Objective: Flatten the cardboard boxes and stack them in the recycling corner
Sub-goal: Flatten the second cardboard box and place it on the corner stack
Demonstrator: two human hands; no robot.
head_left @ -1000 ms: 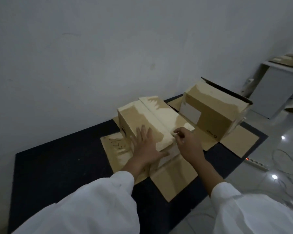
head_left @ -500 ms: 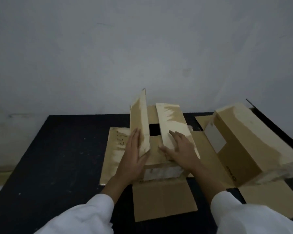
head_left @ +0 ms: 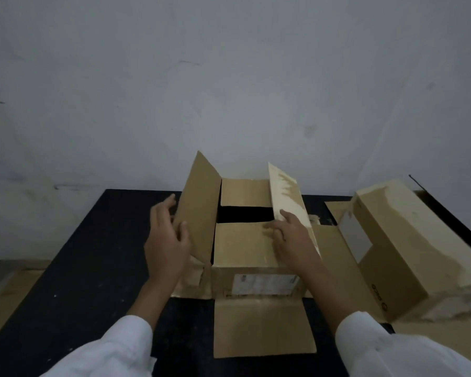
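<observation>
A brown cardboard box (head_left: 242, 248) stands on the black mat right in front of me, its top open and dark inside. My left hand (head_left: 166, 243) holds the raised left flap (head_left: 199, 210) by its outer edge, thumb on the inner face. My right hand (head_left: 288, 238) rests with fingers spread against the raised right flap (head_left: 288, 197) and the near inner flap. A white label shows on the box's front face, and a bottom flap (head_left: 261, 327) lies flat toward me. A second box (head_left: 408, 248), closed on top, sits to the right.
The black mat (head_left: 79, 268) covers the floor up to a white wall (head_left: 229, 77). Flat cardboard (head_left: 335, 240) lies under and between the two boxes. More flat cardboard (head_left: 3, 297) lies on the floor at the far left.
Both top flaps have swung outward, exposing the box's dark inside. My left hand moved to the outside of the left flap; my right hand slid right against the right flap.
</observation>
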